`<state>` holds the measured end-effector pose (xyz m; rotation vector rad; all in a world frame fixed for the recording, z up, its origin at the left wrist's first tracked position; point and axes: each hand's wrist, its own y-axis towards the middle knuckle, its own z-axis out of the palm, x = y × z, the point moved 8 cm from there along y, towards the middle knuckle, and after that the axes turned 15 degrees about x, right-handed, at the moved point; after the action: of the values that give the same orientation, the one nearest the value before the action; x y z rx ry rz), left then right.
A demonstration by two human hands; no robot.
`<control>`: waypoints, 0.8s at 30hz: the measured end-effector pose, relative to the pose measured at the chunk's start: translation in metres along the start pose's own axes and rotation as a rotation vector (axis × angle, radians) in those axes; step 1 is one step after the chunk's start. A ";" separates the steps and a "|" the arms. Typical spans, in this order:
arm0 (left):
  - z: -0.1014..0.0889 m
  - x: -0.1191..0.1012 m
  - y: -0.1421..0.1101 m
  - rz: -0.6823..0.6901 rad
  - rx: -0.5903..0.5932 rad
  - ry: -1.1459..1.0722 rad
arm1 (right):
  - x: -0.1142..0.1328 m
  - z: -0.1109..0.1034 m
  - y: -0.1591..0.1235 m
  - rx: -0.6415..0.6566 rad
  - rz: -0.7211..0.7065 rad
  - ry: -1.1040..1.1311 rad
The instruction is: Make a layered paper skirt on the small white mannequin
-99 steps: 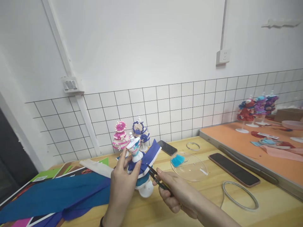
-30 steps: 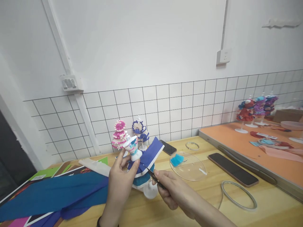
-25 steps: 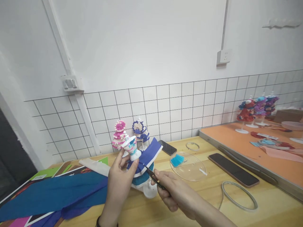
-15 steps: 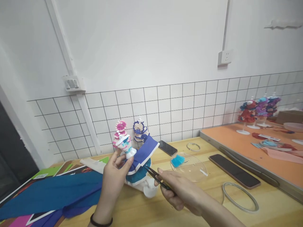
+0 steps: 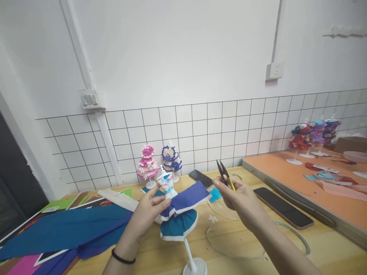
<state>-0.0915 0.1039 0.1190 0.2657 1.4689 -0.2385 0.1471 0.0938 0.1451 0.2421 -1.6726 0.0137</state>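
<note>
A small white dress form (image 5: pixel 167 185) with a paint-marked bodice leans on its stand, whose round white base (image 5: pixel 195 266) shows at the bottom. My left hand (image 5: pixel 153 204) pinches the form at its waist, together with the gathered end of a purple strip (image 5: pixel 190 196) edged in white. The strip's free end sticks out to the right. Below it a teal skirt tier (image 5: pixel 179 224) with a white hem goes around the form. My right hand (image 5: pixel 236 194) holds thread snips (image 5: pixel 225 176) with dark blades pointing up, apart from the form.
Pink (image 5: pixel 147 162) and navy (image 5: pixel 171 156) dressed forms stand by the wall. Teal fabric (image 5: pixel 65 229) lies left. Phones (image 5: pixel 282 206) (image 5: pixel 200 177), a clear dish with a pleated blue piece (image 5: pixel 215 194) and a cord ring (image 5: pixel 304 240) lie right. An orange board (image 5: pixel 298 179) holds more dressed forms.
The dress form has turned more upright, and its base now points down toward me. My right hand with the snips has moved up and right, away from the purple strip.
</note>
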 end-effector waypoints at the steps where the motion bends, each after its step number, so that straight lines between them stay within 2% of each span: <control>1: 0.003 0.001 0.001 0.007 0.010 0.006 | 0.000 -0.007 0.001 -0.052 -0.008 -0.091; 4: 0.012 0.006 0.004 0.024 0.068 0.045 | 0.001 -0.014 0.008 -0.067 -0.056 -0.293; 8: 0.031 0.007 0.006 0.050 0.255 0.085 | -0.013 -0.008 0.016 0.078 -0.037 -0.289; 10: 0.037 0.004 0.004 0.060 0.302 0.110 | -0.021 -0.008 0.018 0.112 0.015 -0.274; 14: 0.042 -0.001 0.000 0.074 0.296 0.180 | -0.027 -0.012 0.015 0.168 0.110 -0.259; 20: 0.051 -0.005 -0.004 0.104 0.329 0.238 | -0.009 0.002 0.002 0.376 0.069 -0.136; 24: 0.051 -0.007 -0.005 0.108 0.320 0.293 | 0.000 0.007 -0.005 0.428 0.045 -0.095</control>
<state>-0.0459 0.0824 0.1302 0.6590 1.6971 -0.3590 0.1414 0.0882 0.1435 0.5337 -1.7569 0.4018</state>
